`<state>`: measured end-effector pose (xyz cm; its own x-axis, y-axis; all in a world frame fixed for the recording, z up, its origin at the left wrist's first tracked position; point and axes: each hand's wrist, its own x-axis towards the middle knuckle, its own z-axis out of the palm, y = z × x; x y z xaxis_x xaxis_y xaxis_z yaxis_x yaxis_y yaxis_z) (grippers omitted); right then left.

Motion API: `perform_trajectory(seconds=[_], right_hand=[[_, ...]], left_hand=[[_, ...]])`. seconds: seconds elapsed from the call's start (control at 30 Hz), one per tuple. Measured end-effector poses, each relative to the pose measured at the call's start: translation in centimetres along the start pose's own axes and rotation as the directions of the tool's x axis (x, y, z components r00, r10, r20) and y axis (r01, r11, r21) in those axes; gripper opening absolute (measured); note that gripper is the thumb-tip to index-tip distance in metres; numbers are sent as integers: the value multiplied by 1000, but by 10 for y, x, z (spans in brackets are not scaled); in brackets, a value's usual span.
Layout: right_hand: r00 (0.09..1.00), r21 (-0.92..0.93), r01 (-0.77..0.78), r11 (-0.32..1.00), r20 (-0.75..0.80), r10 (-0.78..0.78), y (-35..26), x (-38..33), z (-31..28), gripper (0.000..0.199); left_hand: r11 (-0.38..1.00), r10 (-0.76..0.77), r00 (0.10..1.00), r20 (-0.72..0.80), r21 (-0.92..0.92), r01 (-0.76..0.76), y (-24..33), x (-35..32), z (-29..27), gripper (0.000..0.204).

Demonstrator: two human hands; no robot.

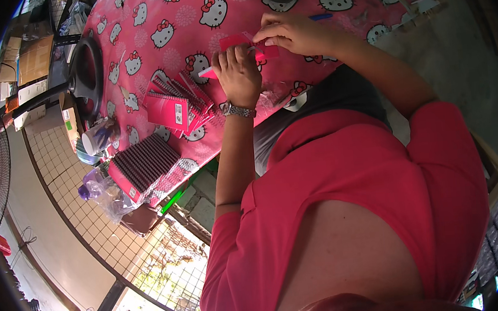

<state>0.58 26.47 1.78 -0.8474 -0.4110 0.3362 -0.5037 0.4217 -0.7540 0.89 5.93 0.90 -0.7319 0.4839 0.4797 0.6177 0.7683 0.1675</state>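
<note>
Pink piece (266,51) sits above the table, a little inside its near edge; flat with a pale rim, its kind partly hidden. The left hand (235,74) has its fingers curled over it, gripping. The right hand (293,34) meets its other end with bent fingers; whether they pinch, I cannot tell. Glossy patterned cloth (131,32) stretches past both hands toward the far side, with a slim blue pen (321,17) just beyond the right wrist. Left of the left hand, wire-bound notebooks (168,110) lie fanned, rectangular and smooth-covered. A neater stack (143,165), ridged with dark coils, lies by the table's edge, near crinkled clear plastic (110,198).
</note>
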Motion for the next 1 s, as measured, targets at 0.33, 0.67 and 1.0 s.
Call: perform_trajectory(seconds=[0.33,0.67,1.0], right_hand=[[927,139,-331,933,234,294,-10,4,-9,22],[979,-111,-122,986,148,138,-23,4,1,31],[990,-543,-139,828,-61,126,60,33,-40,37]], left_hand=[[999,-30,999,32,-14,30,3,-2,-4,21],[1000,-6,998,61,2,6,7,-4,-10,26],[990,-118,989,86,84,111,1,-14,-11,29]])
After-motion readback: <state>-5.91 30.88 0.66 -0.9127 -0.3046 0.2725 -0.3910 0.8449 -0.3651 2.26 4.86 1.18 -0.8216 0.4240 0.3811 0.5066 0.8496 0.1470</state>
